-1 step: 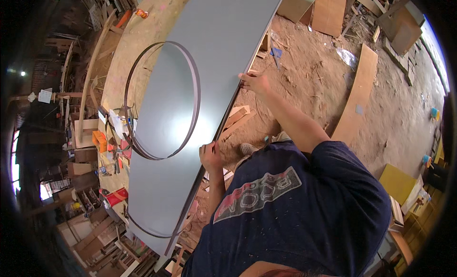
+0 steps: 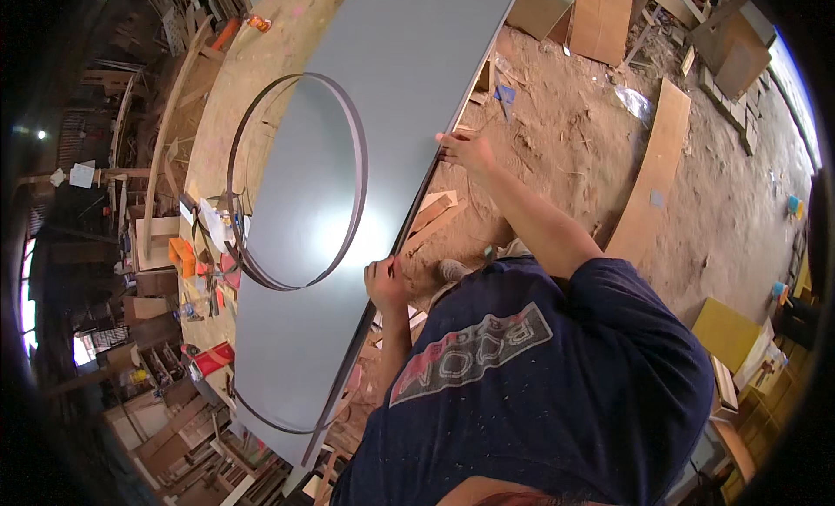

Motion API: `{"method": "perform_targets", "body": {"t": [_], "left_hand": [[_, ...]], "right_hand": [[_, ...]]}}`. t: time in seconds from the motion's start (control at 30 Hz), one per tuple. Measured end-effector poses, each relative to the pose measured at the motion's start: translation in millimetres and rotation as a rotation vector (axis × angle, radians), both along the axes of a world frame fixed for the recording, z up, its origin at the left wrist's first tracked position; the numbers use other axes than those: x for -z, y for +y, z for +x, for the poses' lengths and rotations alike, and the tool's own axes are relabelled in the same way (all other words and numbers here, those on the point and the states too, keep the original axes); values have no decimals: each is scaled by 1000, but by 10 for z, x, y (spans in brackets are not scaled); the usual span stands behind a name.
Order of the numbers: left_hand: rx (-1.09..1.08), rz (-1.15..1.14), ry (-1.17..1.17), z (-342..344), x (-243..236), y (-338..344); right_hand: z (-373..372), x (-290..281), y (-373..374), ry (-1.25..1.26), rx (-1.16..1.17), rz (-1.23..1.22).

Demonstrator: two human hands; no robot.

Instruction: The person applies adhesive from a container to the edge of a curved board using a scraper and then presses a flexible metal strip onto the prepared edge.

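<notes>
A long grey panel (image 2: 304, 349) lies across the bench in front of me. A thin dark edging strip (image 2: 359, 180) stands in a large loop on the panel, and dark strip also runs along the panel's near edge. My left hand (image 2: 386, 284) is closed at that edge, fingers curled over the strip. Farther up the same edge, my right hand (image 2: 467, 151) pinches the strip against the panel between thumb and fingers. The undersides of both grips are hidden. Toward the near left end, another curve of strip (image 2: 270, 423) hangs past the panel.
The pale wooden bench (image 2: 252, 71) shows beyond the panel, with an orange tool (image 2: 182, 256), a red box (image 2: 213, 358) and loose tools on it. A long curved board (image 2: 652, 167) lies on the dirt floor at right. Wood offcuts (image 2: 430, 217) lie below the panel's edge.
</notes>
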State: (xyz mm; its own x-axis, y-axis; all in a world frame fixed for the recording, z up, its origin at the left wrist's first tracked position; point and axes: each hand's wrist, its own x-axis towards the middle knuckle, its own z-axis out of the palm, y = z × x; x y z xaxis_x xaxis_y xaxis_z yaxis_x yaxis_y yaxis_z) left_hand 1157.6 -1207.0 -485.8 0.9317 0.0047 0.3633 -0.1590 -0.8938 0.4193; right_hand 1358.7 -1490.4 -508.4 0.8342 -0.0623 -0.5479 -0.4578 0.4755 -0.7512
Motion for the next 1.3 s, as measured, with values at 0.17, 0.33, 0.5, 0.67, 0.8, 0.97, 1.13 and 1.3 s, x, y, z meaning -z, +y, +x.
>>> {"method": "perform_targets", "body": {"t": [0.17, 0.33, 0.5, 0.67, 0.8, 0.97, 1.13, 1.3], "left_hand": [[20, -77, 4, -24, -5, 121], [43, -53, 19, -68, 16, 277], [48, -51, 15, -76, 67, 313], [87, -48, -26, -80, 16, 312], [100, -46, -51, -68, -14, 306], [90, -30, -65, -137, 42, 438], [94, -90, -4, -102, 47, 453], [115, -87, 5, -127, 29, 534]], "right_hand": [[-415, -25, 405, 117, -110, -99], [-835, -30, 842, 58, -180, 19], [-858, 140, 933, -5, -123, -22], [-882, 140, 945, -38, -128, -22], [-910, 163, 970, -14, -74, -43], [-862, -52, 969, 41, -41, -41], [-580, 301, 667, -98, 290, 377], [-714, 393, 802, -76, 191, 379]]}}
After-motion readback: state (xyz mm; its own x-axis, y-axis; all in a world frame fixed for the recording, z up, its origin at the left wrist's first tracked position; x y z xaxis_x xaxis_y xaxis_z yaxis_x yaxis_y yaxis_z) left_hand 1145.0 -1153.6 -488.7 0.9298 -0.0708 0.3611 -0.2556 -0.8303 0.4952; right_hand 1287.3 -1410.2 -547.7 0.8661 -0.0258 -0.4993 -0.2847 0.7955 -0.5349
